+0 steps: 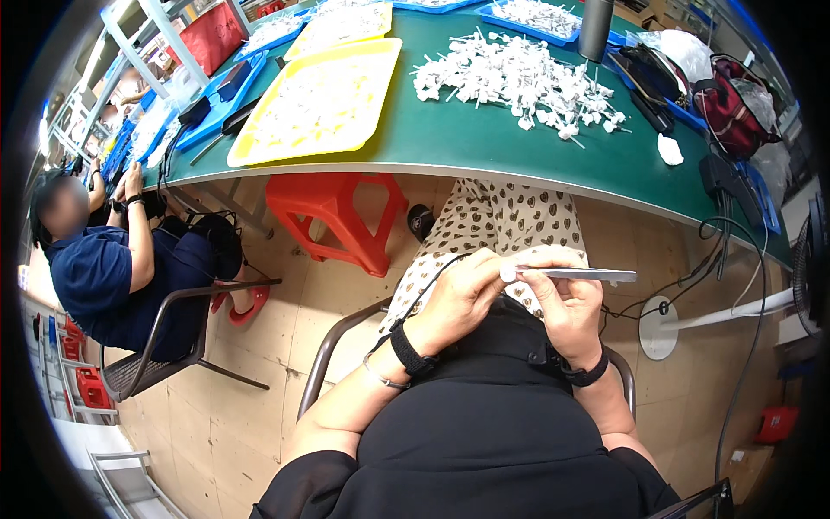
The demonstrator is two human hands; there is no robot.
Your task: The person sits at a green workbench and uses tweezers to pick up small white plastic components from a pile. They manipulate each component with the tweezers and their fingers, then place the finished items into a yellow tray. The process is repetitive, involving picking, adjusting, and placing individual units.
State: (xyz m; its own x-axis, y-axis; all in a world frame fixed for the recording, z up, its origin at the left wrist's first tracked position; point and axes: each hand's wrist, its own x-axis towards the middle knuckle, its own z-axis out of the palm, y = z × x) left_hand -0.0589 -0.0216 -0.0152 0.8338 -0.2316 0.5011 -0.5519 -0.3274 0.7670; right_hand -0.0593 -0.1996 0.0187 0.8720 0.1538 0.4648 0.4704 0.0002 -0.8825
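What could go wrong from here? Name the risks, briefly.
The small white piece pinched by the left hand might drop, as it is held away from the table. The slim metal tool in the right hand reaches close to the left fingertips and might poke them.

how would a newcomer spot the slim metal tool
Start at the green table, then come nearer, to the black top. In front of it the right hand holds the tool, long and silvery, unlike the small white piece that the left hand pinches.
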